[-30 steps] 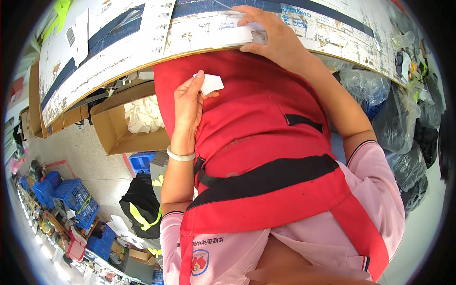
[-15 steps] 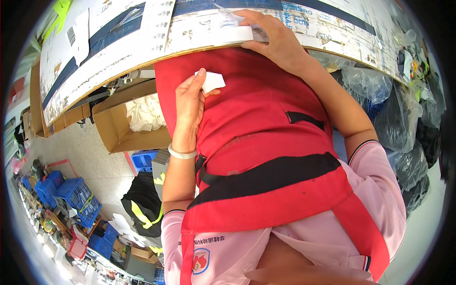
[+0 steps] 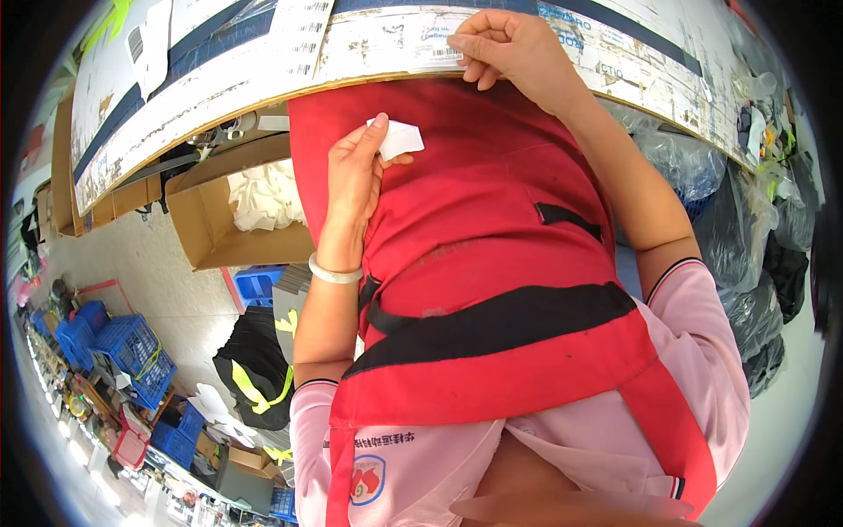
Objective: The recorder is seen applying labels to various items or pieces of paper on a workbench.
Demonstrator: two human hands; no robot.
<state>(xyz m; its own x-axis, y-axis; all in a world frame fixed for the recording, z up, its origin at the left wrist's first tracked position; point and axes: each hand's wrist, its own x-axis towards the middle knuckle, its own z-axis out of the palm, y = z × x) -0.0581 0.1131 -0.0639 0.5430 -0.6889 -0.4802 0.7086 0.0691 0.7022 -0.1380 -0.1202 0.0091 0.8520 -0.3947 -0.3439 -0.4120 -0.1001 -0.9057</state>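
My left hand is closed on a small white paper piece, thumb on top, held over the red apron. My right hand is above the near edge of the worktable, its thumb and fingers drawn together in a pinch. Whatever lies between those fingertips is too small or hidden to make out. Beside them, at the table edge, lies a small white printed piece with a barcode.
A sheet of barcode labels lies on the table. Below it stands an open cardboard box holding white pieces. Clear and dark plastic bags are piled at the right. Blue crates stand on the floor at the left.
The fingers of my right hand have gone from spread to pinched. The blank white strip beneath them no longer shows as before; print and a barcode show there. My left hand has shifted slightly.
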